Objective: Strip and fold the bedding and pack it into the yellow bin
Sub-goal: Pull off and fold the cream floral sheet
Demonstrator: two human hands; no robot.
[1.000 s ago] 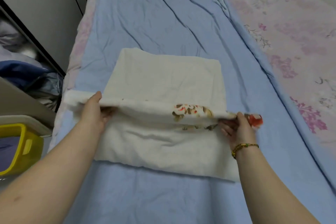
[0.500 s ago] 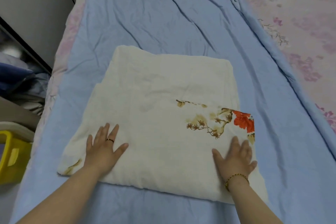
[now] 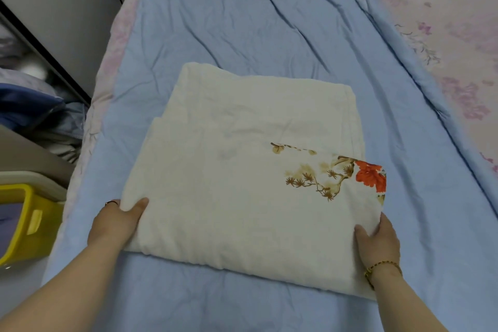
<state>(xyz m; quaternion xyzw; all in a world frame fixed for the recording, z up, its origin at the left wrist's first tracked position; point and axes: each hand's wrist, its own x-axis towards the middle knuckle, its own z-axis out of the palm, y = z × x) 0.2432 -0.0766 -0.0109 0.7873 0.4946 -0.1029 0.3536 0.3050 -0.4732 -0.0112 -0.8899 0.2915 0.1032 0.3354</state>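
A folded cream cloth with a brown branch and red flower print lies flat on the blue sheet of the bed. My left hand grips the cloth's near left corner, thumb on top and fingers tucked under. At the near right edge my right hand holds the cloth the same way, fingers hidden beneath the fabric. The yellow bin stands on the floor at the left of the bed, partly cut off by the frame edge.
A pink floral cover shows along the bed's right side. A grey wardrobe stands at the left, with bundled dark fabric below it. A beige lid leans over the bin.
The raised cloth edge came down toward me, completing a fold. Both hands pressed flat on top, then slid out to the near corners and now grip the edges.
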